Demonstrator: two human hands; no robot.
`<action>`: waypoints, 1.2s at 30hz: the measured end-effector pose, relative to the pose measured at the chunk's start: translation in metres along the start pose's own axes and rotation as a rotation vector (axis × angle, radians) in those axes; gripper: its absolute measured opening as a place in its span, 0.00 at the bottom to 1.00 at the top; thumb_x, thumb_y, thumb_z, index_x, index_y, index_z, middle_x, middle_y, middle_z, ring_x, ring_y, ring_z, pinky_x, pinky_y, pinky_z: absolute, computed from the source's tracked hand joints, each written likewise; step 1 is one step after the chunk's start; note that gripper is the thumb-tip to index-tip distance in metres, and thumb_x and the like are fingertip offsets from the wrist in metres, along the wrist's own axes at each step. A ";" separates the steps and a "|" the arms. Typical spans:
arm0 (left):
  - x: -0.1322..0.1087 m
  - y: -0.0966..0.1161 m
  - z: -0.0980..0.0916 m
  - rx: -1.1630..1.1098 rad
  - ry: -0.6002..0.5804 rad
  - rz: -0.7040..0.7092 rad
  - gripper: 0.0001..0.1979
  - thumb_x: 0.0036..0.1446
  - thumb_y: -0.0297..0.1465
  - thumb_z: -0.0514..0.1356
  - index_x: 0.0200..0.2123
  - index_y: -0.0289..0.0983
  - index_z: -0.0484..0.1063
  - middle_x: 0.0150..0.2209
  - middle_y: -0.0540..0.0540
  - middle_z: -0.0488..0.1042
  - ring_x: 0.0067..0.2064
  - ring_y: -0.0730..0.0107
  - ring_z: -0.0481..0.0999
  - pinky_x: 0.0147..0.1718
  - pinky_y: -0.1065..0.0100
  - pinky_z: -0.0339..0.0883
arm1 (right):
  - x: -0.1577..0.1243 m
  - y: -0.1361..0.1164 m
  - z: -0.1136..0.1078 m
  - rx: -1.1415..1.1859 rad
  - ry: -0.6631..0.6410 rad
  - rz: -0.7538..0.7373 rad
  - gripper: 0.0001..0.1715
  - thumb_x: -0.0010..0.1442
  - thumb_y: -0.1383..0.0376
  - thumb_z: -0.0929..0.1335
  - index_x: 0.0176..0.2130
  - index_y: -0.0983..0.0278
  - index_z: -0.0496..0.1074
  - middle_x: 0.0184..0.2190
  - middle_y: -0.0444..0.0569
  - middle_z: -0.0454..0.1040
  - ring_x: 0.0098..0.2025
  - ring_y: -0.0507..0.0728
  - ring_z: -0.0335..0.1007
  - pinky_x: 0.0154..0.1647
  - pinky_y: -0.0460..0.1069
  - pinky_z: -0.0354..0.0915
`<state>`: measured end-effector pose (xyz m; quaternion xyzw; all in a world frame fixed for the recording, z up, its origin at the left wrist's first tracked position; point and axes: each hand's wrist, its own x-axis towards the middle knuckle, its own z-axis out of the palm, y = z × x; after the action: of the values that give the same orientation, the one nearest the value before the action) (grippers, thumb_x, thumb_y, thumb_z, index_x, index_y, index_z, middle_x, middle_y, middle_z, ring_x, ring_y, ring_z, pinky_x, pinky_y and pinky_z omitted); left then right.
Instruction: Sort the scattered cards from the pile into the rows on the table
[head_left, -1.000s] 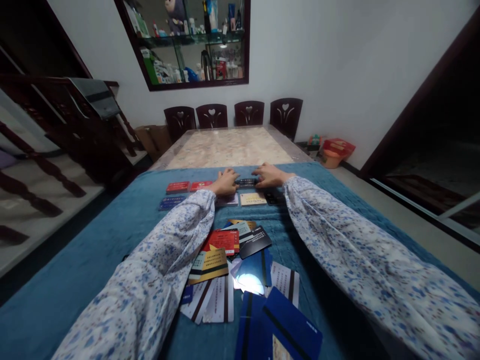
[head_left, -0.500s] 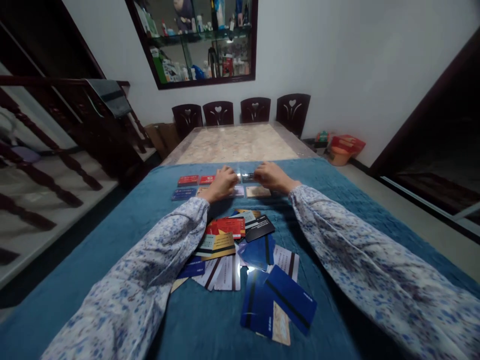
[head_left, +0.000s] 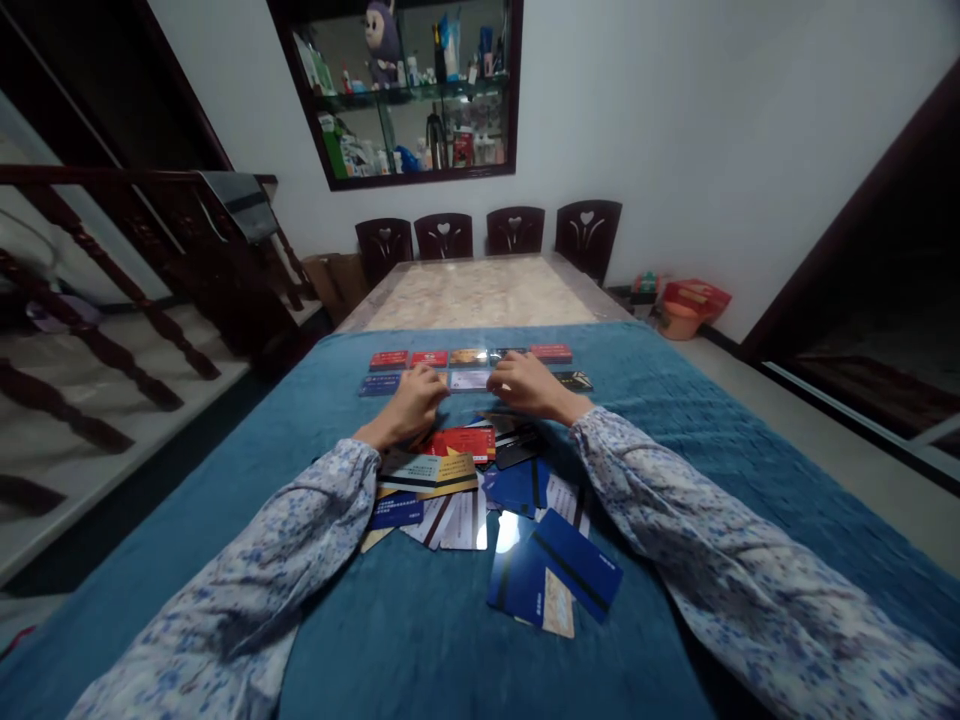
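Note:
Two rows of cards lie on the blue cloth. A white card point(head_left: 469, 381) in the nearer row sits between my two hands. My left hand point(head_left: 414, 402) has its fingers curled at the card's left edge. At its right edge are the bent, pinched fingers of my right hand point(head_left: 526, 385). In the farther row are a red card point(head_left: 389, 360), a gold card point(head_left: 469, 356) and others. A blue card point(head_left: 381, 384) ends the nearer row on the left, a black card point(head_left: 576, 380) on the right. My hands partly cover the cards between.
A loose pile of overlapping cards lies nearer me, with a red card point(head_left: 469, 443) and a blue card point(head_left: 581, 562) among them. The blue cloth point(head_left: 390, 640) covers the near table; the stone tabletop point(head_left: 480, 290) shows beyond. Dark chairs point(head_left: 442, 237) stand at the far end.
Both hands have come back from the farther row to the nearer one, uncovering the gold card and the red card at the right end. The view has tilted up slightly.

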<state>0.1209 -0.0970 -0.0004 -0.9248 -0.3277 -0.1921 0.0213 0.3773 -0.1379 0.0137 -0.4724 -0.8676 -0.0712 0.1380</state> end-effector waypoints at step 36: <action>-0.114 0.020 -0.054 -0.126 -0.221 -0.038 0.11 0.54 0.34 0.66 0.41 0.42 0.79 0.47 0.45 0.79 0.60 0.50 0.64 0.60 0.48 0.60 | -0.017 -0.119 0.008 0.070 -0.172 -0.271 0.26 0.65 0.46 0.67 0.49 0.63 0.77 0.51 0.58 0.74 0.52 0.66 0.59 0.45 0.56 0.54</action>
<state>0.0338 -0.1894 0.0097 -0.9334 -0.3329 -0.1096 -0.0768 0.2846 -0.2140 0.0019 -0.3502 -0.9340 -0.0179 0.0686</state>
